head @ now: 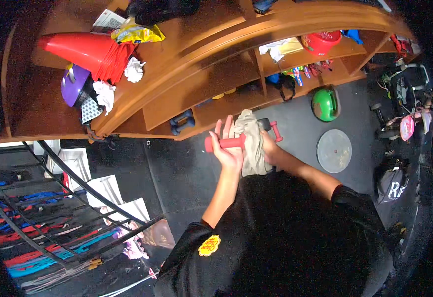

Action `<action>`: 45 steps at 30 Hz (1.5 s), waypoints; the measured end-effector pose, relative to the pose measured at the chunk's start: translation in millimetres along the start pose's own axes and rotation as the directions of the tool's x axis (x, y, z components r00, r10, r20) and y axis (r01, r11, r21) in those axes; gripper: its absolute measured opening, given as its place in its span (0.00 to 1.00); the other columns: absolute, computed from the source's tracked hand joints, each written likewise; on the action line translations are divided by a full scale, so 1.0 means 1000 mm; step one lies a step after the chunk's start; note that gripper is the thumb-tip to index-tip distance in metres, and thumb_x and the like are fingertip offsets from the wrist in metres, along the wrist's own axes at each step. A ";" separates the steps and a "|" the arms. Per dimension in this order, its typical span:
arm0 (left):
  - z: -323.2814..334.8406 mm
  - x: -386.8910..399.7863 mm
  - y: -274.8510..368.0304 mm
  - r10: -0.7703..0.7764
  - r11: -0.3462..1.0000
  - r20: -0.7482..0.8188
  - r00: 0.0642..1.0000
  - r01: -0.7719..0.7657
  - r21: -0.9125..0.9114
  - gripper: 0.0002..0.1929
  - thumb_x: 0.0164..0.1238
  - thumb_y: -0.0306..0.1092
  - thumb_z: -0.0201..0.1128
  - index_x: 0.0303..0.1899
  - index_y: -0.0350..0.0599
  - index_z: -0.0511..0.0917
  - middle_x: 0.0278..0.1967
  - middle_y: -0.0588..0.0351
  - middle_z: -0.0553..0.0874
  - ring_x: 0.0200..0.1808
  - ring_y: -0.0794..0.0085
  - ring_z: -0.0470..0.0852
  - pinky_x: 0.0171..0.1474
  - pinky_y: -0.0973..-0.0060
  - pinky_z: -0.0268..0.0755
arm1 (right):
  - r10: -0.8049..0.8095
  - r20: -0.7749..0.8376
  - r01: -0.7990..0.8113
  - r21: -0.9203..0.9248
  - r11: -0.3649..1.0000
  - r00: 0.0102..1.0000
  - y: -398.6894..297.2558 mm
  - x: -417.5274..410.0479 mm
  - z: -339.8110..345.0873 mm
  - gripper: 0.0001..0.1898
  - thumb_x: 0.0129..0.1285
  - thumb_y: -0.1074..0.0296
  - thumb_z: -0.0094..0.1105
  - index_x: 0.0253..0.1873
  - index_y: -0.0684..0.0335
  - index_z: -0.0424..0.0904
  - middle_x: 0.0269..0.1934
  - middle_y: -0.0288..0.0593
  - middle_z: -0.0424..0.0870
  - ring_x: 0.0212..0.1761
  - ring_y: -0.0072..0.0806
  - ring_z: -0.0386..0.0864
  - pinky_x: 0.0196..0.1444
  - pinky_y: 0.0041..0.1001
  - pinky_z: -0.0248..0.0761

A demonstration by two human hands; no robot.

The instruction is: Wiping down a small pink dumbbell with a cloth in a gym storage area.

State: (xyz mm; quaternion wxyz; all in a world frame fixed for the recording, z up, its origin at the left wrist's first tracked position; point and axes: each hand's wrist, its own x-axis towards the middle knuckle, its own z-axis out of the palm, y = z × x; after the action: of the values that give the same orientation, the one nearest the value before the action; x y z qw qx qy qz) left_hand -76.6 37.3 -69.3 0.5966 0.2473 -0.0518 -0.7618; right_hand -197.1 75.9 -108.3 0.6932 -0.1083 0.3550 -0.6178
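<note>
A pinkish-red dumbbell (222, 143) lies across the palm of my left hand (231, 157), with the thumb laid over it and the fingers partly extended. Its right end goes out of sight behind a crumpled beige cloth (253, 148). My right hand (269, 147) grips that cloth from its right side; the fingertips are hidden behind the fabric. Just beyond my right hand, another pinkish-red dumbbell (277, 131) and a dark dumbbell head (264, 123) show in part.
Ahead curves a wooden shelf unit (201, 80) bearing stacked red cones (86, 50), a purple helmet (74, 84), a red bucket (320, 41) and blue dumbbells (183, 121). On the floor are a green ball-like object (325, 104) and a grey disc (334, 151). A black metal rack (101, 195) stands left.
</note>
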 end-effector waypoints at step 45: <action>-0.002 -0.035 0.027 -0.552 0.782 0.129 0.824 0.458 0.424 0.16 0.72 0.29 0.58 0.58 0.38 0.78 0.40 0.50 0.89 0.38 0.63 0.88 0.40 0.71 0.82 | -0.272 0.679 0.730 -0.657 0.188 0.682 -0.119 -0.052 0.030 0.24 0.51 0.72 0.69 0.57 0.54 0.85 0.44 0.44 0.81 0.44 0.41 0.80 0.50 0.33 0.73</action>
State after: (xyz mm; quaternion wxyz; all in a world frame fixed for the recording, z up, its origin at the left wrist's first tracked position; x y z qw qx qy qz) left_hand -46.1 63.0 -50.3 0.2990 0.2646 -0.2008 -0.8945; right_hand -270.2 90.6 2.0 0.3217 -0.7054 0.4134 -0.4775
